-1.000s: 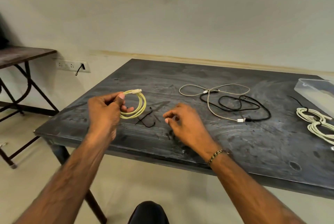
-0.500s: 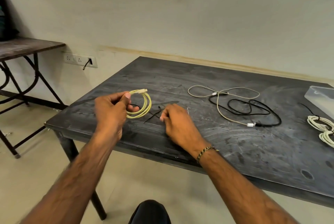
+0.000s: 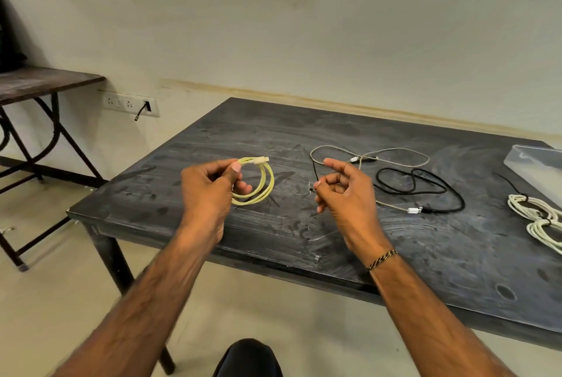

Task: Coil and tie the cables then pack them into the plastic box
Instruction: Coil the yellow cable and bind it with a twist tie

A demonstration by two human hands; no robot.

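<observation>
The right hand (image 3: 343, 191) is now lifting above the table (image 3: 334, 242), while half a second ago it was lying low on the dark surface, with its fingers on the thin black tie (image 3: 315, 174). Now the thumb and one finger are pinching this tie, which is standing up from the pinch, and the other fingers are curling loosely. The left hand (image 3: 209, 191) is holding the yellow cable (image 3: 264, 186) just as before: the coil is staying closed, with the thumb pressing it near the pale connector and the fingers curling through the loops. The coil is hanging in the air above the near left part of the table, just beside the right hand but not touching it. To my judgement, this means the coiling of this cable is finished and the tying step is beginning; the tie now has to go around the loops. Two white coils (image 3: 535, 215) are lying already tied at the right edge, near the plastic box (image 3: 535, 163). A beige cable (image 3: 392, 156) and a black cable (image 3: 425, 188) are lying loose and crossing each other behind the hands, so much work is remaining.
</observation>
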